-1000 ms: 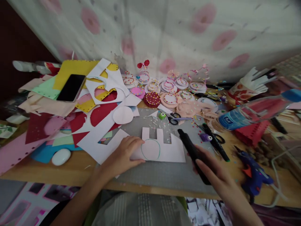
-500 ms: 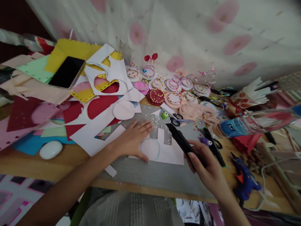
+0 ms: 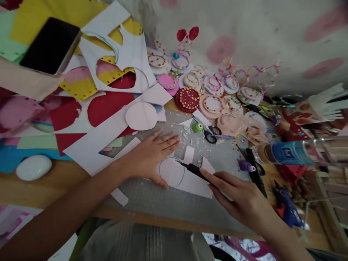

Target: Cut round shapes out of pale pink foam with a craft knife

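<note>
My left hand lies flat with fingers spread on a white sheet, beside a circle drawn in teal line. My right hand grips a black utility knife, its tip at the upper right of the drawn circle. Whether the blade touches the sheet I cannot tell. Under the sheet is a grey cutting mat. A cut white disc rests on white offcuts above my left hand. Small white shreds lie beyond my fingertips.
Coloured sheets and a phone are piled at left, near a white oval object. Decorated discs line the back. Scissors, a plastic bottle and a blue glue gun are at right.
My right hand has lowered the utility knife and brought its tip left to the drawn circle. My left hand stays flat on the sheet. The view has tilted and moved closer.
</note>
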The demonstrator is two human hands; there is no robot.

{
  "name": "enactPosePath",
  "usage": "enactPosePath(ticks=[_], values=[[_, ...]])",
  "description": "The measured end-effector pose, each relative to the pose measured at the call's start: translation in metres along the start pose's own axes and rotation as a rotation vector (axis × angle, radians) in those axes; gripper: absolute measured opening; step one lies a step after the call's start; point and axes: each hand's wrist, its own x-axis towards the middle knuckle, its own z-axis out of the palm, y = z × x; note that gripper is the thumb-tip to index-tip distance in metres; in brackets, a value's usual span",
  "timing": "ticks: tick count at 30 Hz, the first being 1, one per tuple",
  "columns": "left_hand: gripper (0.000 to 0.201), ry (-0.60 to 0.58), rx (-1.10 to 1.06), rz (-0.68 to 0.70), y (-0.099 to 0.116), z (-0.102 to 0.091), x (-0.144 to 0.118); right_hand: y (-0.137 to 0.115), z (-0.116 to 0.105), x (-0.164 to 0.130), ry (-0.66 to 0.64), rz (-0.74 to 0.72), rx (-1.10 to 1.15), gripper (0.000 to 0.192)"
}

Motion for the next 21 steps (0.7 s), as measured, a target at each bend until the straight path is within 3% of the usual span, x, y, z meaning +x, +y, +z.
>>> enactPosePath(ticks=[14, 21], values=[[0.118, 0.009, 0.016, 0.010, -0.001, 0.002, 0.002, 0.023, -0.025, 0.017, -0.187, -0.087, -0.090, 0.049], [0.112, 0.013, 0.015, 0.012, 0.000, 0.000, 0.001, 0.028, -0.029, 0.020, -0.178, -0.143, -0.099, 0.049]])
